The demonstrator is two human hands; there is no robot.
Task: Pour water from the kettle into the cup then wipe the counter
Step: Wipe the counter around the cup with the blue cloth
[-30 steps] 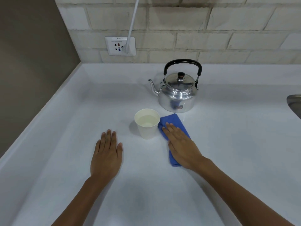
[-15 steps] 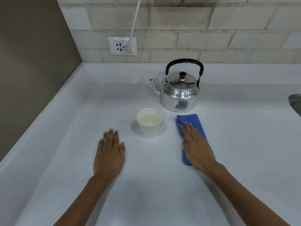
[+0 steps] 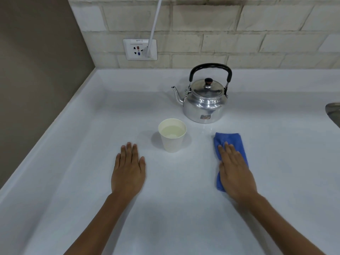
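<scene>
1. Pressing flat on the folded blue cloth, our right hand has its fingers stretched out and close together, not curled round anything; the palm covers the nearer part of the cloth and the far end shows beyond the fingertips.
2. We rest our left hand palm down on the white counter, fingers straight and together, holding nothing.
3. We see the paper cup upright between our two hands and a little farther from us, apart from both, with water in it.
4. We see the metal kettle upright behind the cup and to its right, near it but not touching; its black handle stands up, its lid is on, and its spout points left.
5. The cloth lies in front of the kettle, on the cup's right side, with bare counter between it and each of them.
6. We see a wall socket on the brick wall behind, with a white cable plugged in and running up out of view.
7. A grey metal edge shows at the far right; we cannot tell what it belongs to.
</scene>
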